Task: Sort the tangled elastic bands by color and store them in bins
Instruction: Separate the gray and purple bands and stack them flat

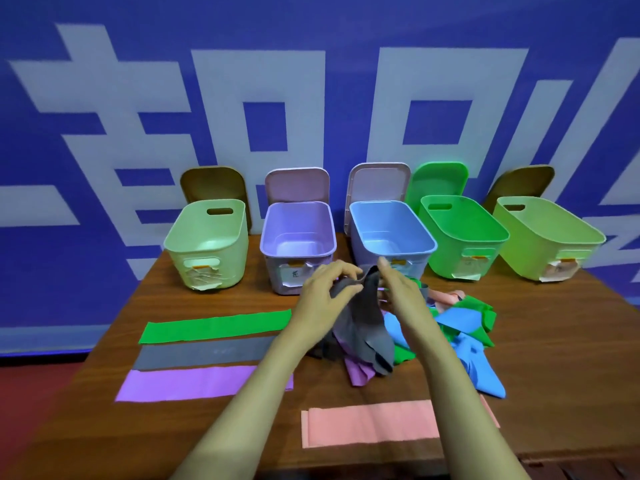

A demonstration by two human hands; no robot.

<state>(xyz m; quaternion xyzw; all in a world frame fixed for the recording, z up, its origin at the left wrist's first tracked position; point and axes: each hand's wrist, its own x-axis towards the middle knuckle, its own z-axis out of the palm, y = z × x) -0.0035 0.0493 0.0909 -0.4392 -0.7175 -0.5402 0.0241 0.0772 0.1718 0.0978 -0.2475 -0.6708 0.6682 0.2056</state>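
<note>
Sorting partly complete: four flattened bands (214, 327) lie separated on the table (540, 344), the five bins (298, 252) show no contents, and the left hand (325, 292) and right hand (401, 289) both pinch a grey band (360, 327) above the unsorted tangled pile (460, 327) right of centre

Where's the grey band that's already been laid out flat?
In the head view, the flat grey band lies on the left of the table, between the green band behind it and the purple band in front.
</note>
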